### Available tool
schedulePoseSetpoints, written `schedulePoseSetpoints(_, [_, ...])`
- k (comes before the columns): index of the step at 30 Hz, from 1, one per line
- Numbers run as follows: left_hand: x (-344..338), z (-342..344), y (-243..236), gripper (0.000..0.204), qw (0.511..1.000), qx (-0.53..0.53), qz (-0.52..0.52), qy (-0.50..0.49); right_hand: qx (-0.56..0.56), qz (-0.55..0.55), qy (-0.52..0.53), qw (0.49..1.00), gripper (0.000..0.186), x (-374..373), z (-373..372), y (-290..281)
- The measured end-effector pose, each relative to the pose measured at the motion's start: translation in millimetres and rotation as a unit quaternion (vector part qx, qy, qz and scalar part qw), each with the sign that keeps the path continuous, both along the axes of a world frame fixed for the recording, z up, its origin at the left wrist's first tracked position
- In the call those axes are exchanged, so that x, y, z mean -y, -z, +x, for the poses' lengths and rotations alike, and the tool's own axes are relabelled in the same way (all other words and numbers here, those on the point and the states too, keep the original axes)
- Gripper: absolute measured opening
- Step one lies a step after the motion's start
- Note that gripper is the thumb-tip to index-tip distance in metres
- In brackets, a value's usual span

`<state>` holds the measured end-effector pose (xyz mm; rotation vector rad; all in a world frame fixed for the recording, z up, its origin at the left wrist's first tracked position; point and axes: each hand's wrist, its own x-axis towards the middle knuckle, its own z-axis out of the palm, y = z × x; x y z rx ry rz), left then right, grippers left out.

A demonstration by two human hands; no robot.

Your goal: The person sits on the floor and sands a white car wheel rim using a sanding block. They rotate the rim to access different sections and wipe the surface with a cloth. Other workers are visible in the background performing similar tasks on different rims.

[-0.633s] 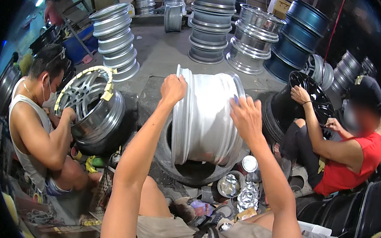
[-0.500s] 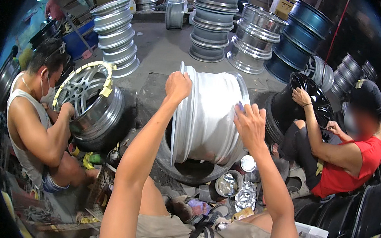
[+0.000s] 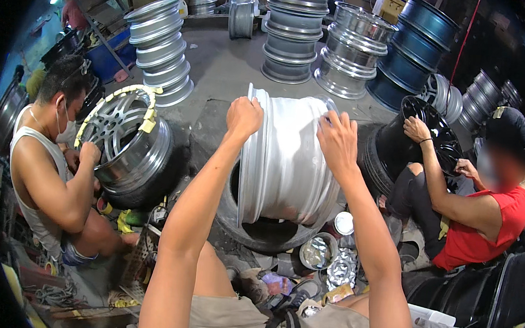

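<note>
Presently, silver wheel rim (image 3: 290, 172) mid-view, standing on edge over a flat-lying tyre (image 3: 255, 243) at its six o'clock. Left hand (image 3: 244, 117) at the rim's eleven o'clock, clenched round the flange. Right hand (image 3: 338, 138) at one o'clock, fingers bent by the barrel's far edge; cannot tell whether anything is pinched there. Small tub (image 3: 302, 252) at five o'clock, shiny scraps inside. Nine o'clock: co-worker in white (image 3: 36, 175), at a taped rim (image 3: 113, 127). Three o'clock: co-worker in red (image 3: 487, 230), hands on a black rim (image 3: 394, 144).
</note>
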<state>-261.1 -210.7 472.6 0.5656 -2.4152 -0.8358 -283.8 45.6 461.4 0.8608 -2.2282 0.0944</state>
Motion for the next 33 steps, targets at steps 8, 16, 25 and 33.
schedulePoseSetpoints(8, [-0.5, 5.0, 5.2, 0.044, 1.000, 0.005, 0.009, -0.002, -0.017, 0.006, -0.030, 0.999, 0.022, -15.3, 37.1, 14.8])
schedulePoseSetpoints(16, [11.3, 8.1, 1.1, 0.043, 1.000, 0.008, 0.004, -0.017, -0.008, -0.066, 0.037, 0.997, 0.022, 17.3, 25.0, 18.8])
schedulePoseSetpoints(25, [1.9, 1.2, -3.8, 0.043, 1.000, 0.016, -0.003, 0.000, 0.029, -0.118, 0.007, 0.993, 0.015, 13.6, -10.6, 2.3])
schedulePoseSetpoints(33, [2.5, -2.6, 4.3, 0.043, 1.000, -0.009, -0.011, 0.004, 0.025, -0.116, -0.010, 0.993, 0.024, 0.9, 0.4, 11.1])
